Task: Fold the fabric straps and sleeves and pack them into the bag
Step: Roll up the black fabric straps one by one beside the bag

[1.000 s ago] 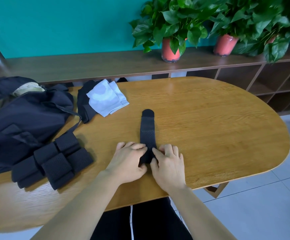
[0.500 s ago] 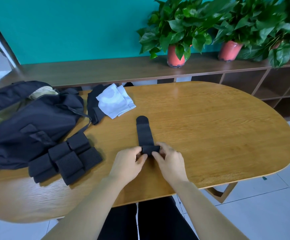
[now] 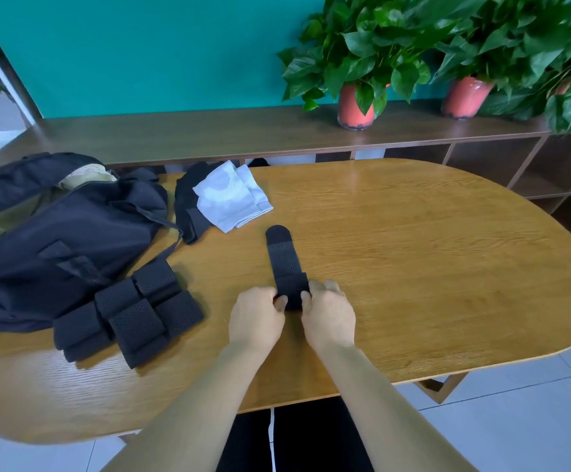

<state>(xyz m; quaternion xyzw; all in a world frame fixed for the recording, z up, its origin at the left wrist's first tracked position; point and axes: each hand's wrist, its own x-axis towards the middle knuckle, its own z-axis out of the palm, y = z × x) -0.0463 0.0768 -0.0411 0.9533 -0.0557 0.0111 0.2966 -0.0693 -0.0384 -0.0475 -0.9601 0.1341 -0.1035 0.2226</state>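
Observation:
A black perforated fabric strap (image 3: 283, 257) lies on the wooden table (image 3: 430, 267), pointing away from me, with its near end rolled into a thick fold. My left hand (image 3: 256, 316) and my right hand (image 3: 328, 313) pinch that rolled end from either side. Several folded black straps (image 3: 130, 311) lie stacked to the left. A dark bag (image 3: 56, 240) sits open at the table's left end. White sleeves (image 3: 231, 196) rest on a black sleeve (image 3: 188, 206) at the back.
A long wooden shelf (image 3: 209, 134) runs behind the table, carrying potted plants in red pots (image 3: 355, 107). Grey tiled floor (image 3: 515, 420) lies to the right, beyond the table's curved edge.
The strap's near end has been rolled further away from me, so the flat part is shorter. Both hands have moved forward with the roll.

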